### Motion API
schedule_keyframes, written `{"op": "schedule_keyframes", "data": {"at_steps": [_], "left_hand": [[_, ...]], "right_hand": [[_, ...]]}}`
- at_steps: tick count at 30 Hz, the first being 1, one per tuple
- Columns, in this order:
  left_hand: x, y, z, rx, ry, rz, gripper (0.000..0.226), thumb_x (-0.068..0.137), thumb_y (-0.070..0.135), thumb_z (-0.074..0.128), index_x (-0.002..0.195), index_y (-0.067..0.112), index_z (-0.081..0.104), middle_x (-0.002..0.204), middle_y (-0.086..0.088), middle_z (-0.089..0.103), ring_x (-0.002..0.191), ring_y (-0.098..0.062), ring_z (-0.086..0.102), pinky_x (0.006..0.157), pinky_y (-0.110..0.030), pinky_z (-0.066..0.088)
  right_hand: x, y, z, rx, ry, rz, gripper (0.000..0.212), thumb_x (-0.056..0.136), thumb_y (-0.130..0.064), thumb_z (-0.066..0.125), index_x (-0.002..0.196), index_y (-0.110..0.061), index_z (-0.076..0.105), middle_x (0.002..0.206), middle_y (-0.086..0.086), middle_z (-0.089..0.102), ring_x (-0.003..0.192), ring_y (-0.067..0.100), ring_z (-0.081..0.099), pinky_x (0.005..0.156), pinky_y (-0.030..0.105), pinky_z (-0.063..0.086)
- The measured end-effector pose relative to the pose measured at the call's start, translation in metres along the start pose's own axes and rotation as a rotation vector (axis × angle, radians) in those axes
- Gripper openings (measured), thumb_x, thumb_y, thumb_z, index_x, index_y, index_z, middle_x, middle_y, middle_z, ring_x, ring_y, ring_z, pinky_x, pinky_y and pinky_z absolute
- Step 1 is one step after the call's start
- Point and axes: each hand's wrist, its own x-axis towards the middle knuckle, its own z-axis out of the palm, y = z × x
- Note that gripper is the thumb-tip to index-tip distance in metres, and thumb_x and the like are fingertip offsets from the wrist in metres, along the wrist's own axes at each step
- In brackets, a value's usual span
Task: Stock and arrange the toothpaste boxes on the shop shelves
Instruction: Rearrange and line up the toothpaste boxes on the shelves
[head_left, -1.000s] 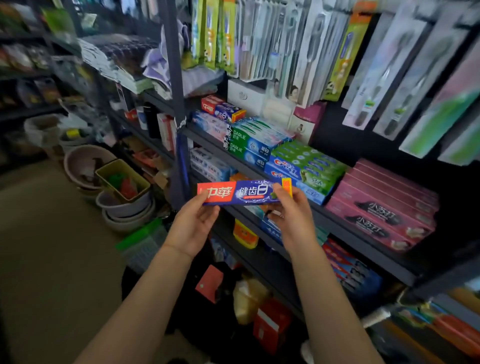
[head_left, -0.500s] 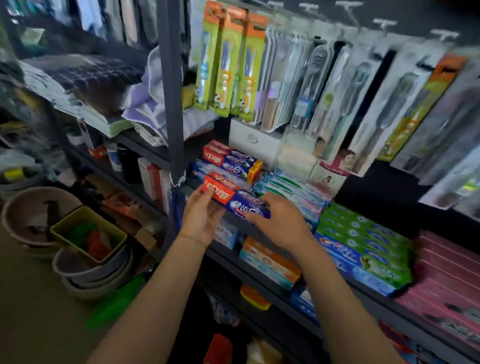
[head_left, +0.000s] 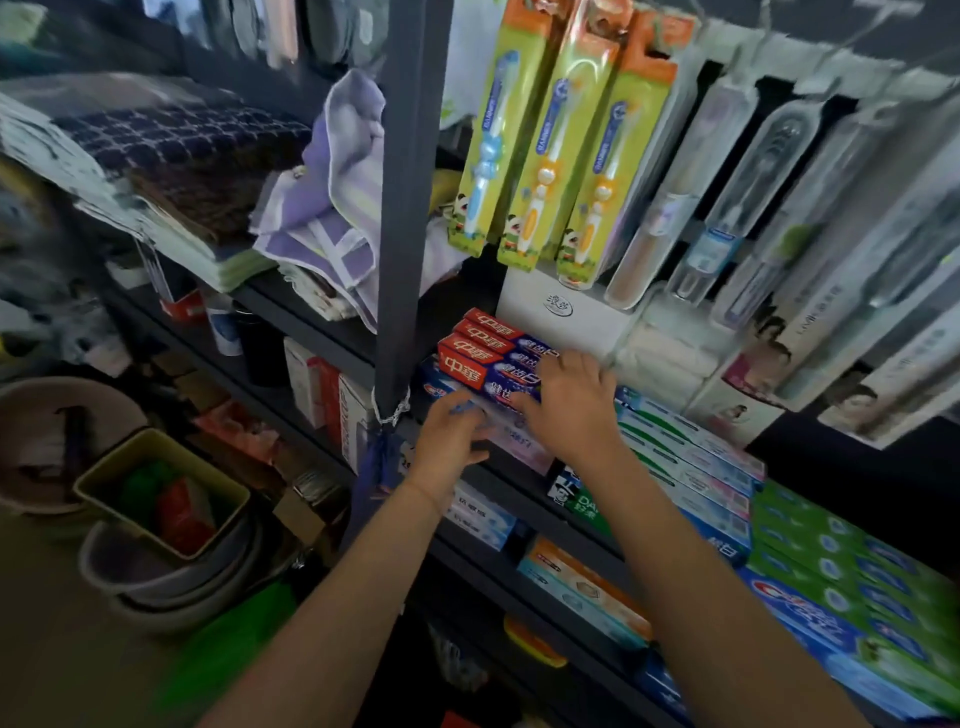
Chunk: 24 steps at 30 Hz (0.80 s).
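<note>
1. A dark metal shelving unit (head_left: 410, 197) fills the view, with an upright post in the middle and shelves running off to both sides.
2. Hanging toothbrush packs (head_left: 540, 156) cover the upper right, yellow-green ones nearest the post and clear ones beyond them.
3. Folded cloths and towels (head_left: 208, 171) lie stacked on the shelf left of the post.
4. Round basins (head_left: 171, 582) sit nested on the floor at lower left, with a yellow tub (head_left: 156, 499) resting on top of them.
5. Green and blue toothpaste boxes (head_left: 841, 577) lie in rows along the right of the middle shelf.
6. A small stack of red-and-blue toothpaste boxes (head_left: 483, 348) sits just right of the post, on top of paler boxes.
7. The right hand (head_left: 571, 400) lies palm down over the right end of the front red-and-blue box, fingers spread and fairly straight, pressing rather than gripping.
8. The left hand (head_left: 452, 441) is just below the stack's left end, fingers loosely bent against the pale boxes; blur hides whether it grasps anything.
</note>
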Motion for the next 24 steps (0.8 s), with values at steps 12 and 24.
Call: {"op": "schedule_keyframes", "data": {"at_steps": [12, 24], "left_hand": [[0.024, -0.028, 0.001, 0.273, 0.021, 0.107, 0.024, 0.093, 0.008, 0.058, 0.092, 0.028, 0.044, 0.1, -0.007, 0.05, 0.091, -0.02, 0.052, 0.09, -0.031, 0.048], [0.022, -0.029, 0.0, 0.43, -0.044, 0.201, 0.072, 0.082, 0.032, 0.068, 0.145, 0.02, 0.035, 0.135, -0.006, 0.048, 0.116, -0.019, 0.057, 0.101, -0.037, 0.049]], "right_hand": [[0.019, 0.006, 0.017, -0.004, 0.022, -0.072, 0.082, 0.082, -0.064, 0.062, 0.144, -0.018, 0.035, 0.138, 0.012, 0.041, 0.129, 0.03, 0.036, 0.105, 0.046, 0.03], [0.053, 0.003, 0.024, 0.065, -0.298, -0.001, 0.105, 0.075, -0.088, 0.042, 0.155, -0.03, 0.008, 0.156, 0.013, 0.021, 0.143, 0.035, 0.023, 0.116, 0.057, 0.019]]}}
